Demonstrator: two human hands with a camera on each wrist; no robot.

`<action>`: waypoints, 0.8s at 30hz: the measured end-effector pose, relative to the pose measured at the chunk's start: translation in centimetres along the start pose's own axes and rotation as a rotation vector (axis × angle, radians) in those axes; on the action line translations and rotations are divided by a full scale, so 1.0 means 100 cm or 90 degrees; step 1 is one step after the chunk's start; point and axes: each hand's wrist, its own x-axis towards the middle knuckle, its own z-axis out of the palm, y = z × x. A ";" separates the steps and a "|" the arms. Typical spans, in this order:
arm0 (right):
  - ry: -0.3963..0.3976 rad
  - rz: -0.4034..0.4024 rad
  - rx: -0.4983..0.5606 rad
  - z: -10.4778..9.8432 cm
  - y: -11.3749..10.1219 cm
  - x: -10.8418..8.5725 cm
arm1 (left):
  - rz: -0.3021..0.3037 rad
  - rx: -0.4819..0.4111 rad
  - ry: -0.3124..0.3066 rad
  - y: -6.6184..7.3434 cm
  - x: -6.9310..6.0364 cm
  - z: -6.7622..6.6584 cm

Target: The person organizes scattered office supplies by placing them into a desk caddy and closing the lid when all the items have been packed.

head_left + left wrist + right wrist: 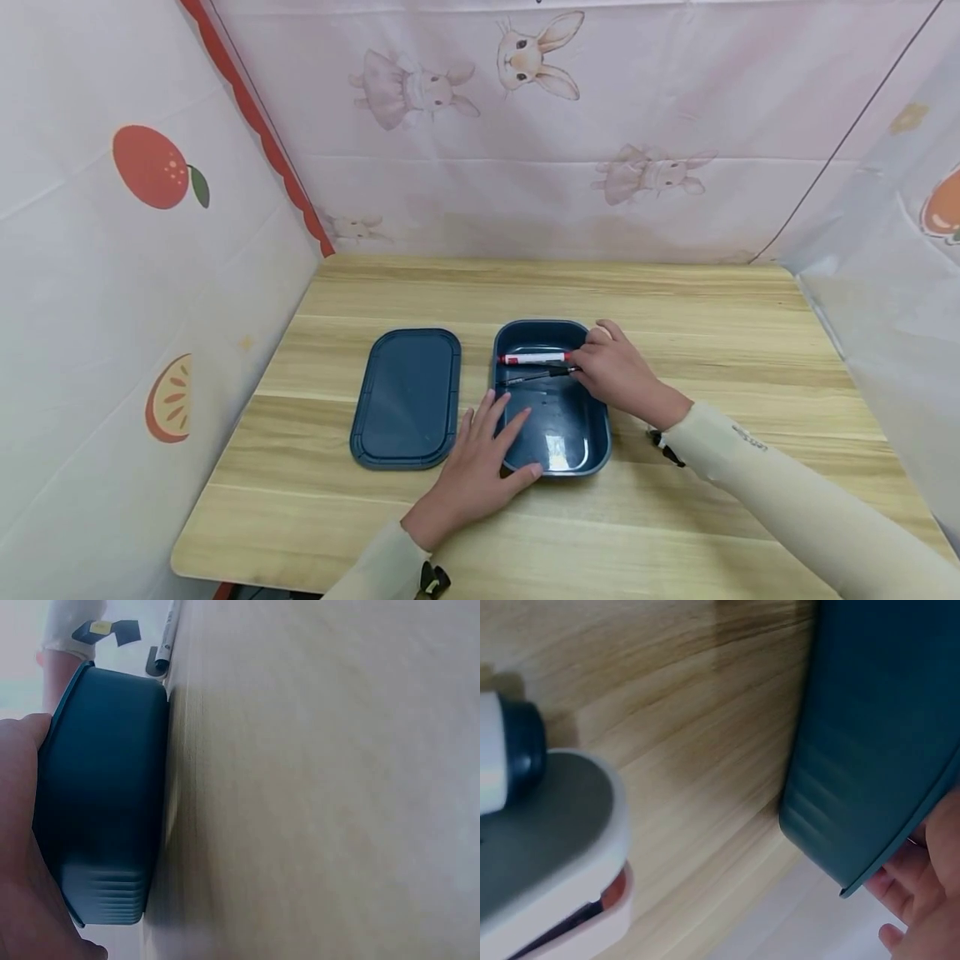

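Note:
A dark blue open box (558, 421) stands on the table, with a red-and-white marker (536, 358) and a black pen (536, 377) lying crosswise in its far half. My right hand (618, 371) reaches over the right rim, its fingertips pinching the black pen's right end beside the marker's end. My left hand (480, 467) lies spread across the box's left rim, fingers reaching over the near part. In the left wrist view, the left hand (22, 847) is against the box's rim (64, 712). Curled fingers of the right hand (930, 885) show past the rim in the right wrist view.
A dark blue lid (408, 398) lies flat on the wooden table (675, 300), left of the box. In the right wrist view, a grey and white rounded object (547, 825) is near the camera. Printed cloth (465, 192) hangs behind and beside the table.

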 end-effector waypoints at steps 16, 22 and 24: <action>-0.036 -0.003 0.021 -0.004 0.002 0.002 | 0.006 0.001 -0.005 0.000 0.000 -0.002; -0.024 -0.024 0.070 -0.015 0.005 -0.002 | 0.015 0.012 0.011 -0.001 0.000 0.000; -0.025 -0.018 0.083 -0.018 0.005 -0.004 | 0.015 0.013 0.012 0.000 0.000 0.001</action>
